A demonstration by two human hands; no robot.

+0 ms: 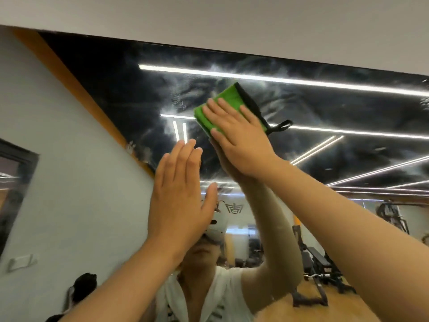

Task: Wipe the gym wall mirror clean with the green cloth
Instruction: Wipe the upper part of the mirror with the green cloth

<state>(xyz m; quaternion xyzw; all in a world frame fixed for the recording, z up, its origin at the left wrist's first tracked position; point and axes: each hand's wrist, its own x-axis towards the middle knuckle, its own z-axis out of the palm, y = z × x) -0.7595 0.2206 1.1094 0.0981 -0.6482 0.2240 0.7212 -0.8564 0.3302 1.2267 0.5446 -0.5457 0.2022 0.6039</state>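
Green cloth (228, 98): folded into a thick pad with a black trim strip (249, 101) along one edge that ends in a small loop. It lies flat against the upper part of the wall mirror (336, 112), close under the mirror's top edge.

Right hand (239, 140): raised overhead, palm on the cloth. Grip wide: the fingers are straight and spread across the green pad, pressing it to the glass, with nothing curled round it.

Left hand (178, 194): raised beside and below the right hand, clear of the cloth. Grip wide: fingers straight and held together, thumb out, holding nothing. Whether the palm touches the glass cannot be told.

Mirror surface: dark, with cloudy whitish smears (185, 89) around and above the cloth.

Reflections in the mirror:
- long white ceiling light strips (290, 80)
- the person's own raised arm meeting the right hand
- a white T-shirt (222, 296)
- a white headset (219, 226)
- gym machines (320, 263) on an orange floor at the lower right

Surroundings: a pale wall (209, 17) above the mirror, and a grey wall panel (69, 159) edged by an orange band at the left.
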